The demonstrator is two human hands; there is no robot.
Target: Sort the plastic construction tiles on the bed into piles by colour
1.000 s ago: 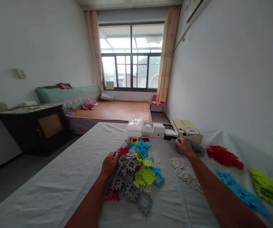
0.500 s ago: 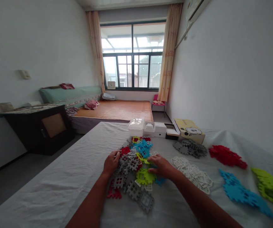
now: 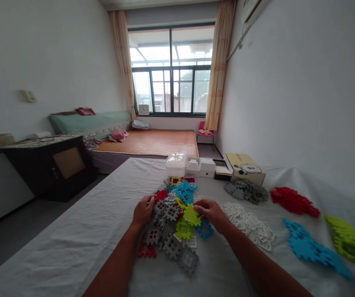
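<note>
Cloth-covered table, mixed pile mid-table. Right forearm in from lower right, right hand palm down, thumb and fingertips pinching right edge of lime piece, at pile's right side. Left forearm angled up from below; left hand curled at pile's left edge beside red piece, can't tell if fingers grip.

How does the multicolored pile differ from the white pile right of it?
The multicolored pile mixes gray, red, blue, lime and white; the white pile is one color. The multicolored pile shows mostly toothed pieces; the white pile, thin grid frames. The right hand pinches a lime piece at the multicolored pile, not at the white pile. Both lie on pale cloth.
</note>
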